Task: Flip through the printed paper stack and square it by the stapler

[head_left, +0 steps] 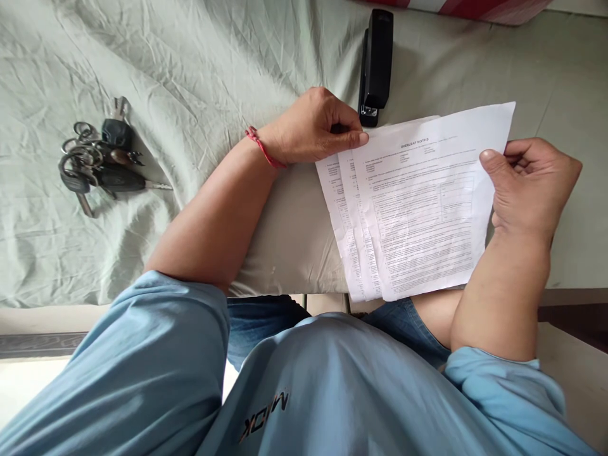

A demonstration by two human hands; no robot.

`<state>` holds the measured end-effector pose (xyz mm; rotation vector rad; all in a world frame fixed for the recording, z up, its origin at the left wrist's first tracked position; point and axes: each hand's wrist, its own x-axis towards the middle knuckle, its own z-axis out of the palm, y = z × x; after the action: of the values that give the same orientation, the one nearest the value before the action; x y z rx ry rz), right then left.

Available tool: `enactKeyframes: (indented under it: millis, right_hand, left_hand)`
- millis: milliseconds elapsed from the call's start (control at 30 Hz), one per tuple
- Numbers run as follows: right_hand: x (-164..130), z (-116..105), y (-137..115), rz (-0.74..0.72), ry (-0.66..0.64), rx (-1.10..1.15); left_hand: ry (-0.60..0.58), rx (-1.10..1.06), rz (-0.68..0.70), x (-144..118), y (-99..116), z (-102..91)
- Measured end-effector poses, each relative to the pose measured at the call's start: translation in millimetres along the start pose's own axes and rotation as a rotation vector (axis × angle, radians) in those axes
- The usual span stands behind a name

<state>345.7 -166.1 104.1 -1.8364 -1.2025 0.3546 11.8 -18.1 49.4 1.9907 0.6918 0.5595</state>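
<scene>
Several printed sheets of paper are fanned out in front of me, the top one headed "OVERLEAF NOTES". Their lower edges reach past the front edge of the cloth-covered surface. My left hand pinches the upper left corner between thumb and curled fingers. At the right edge, my right hand grips the paper, thumb on top and fingers behind. A black stapler lies just beyond the sheets, close to my left hand, its front end pointing toward them.
On the left of the pale green cloth lies a bunch of keys with several rings and black key heads. A red and white object sits at the far edge, partly out of view.
</scene>
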Motion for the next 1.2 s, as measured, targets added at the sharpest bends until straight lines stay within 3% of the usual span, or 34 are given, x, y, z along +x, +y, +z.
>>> enactKeyframes:
  millis: [267,533,600,733,867,967,1033,1133,1200]
  right_hand:
    - [3,1,4,0.012,0.037,-0.09]
    - [2,2,10,-0.024,0.0,-0.014]
    - [4,-3,11,0.016,-0.071,-0.023]
    - [8,-25,5,0.208,-0.334,0.029]
    - [11,-54,-2,0.376,-0.472,0.022]
    - [14,-67,1,0.447,-0.435,0.018]
    - [18,-70,7,0.432,-0.334,0.115]
    - [25,-67,22,0.358,-0.175,0.273]
    - [29,-59,32,0.337,-0.117,0.34]
  left_hand:
    - [0.008,-0.01,0.004,-1,-1,-0.5]
    - [0.054,-0.067,-0.004,1,-4,6.0]
    - [0.047,-0.13,-0.008,0,-4,1.3]
    - [0.04,-0.312,-0.021,-6,2,-8.6]
    - [-0.005,-0.445,0.093,-12,17,6.8]
    - [0.101,-0.575,0.105,-15,27,29.2]
    - [0.175,-0.626,0.093,-14,27,38.5]
    - [0.263,-0.657,0.07,-5,10,36.2]
    - [0.421,-0.712,0.06,4,-10,27.0]
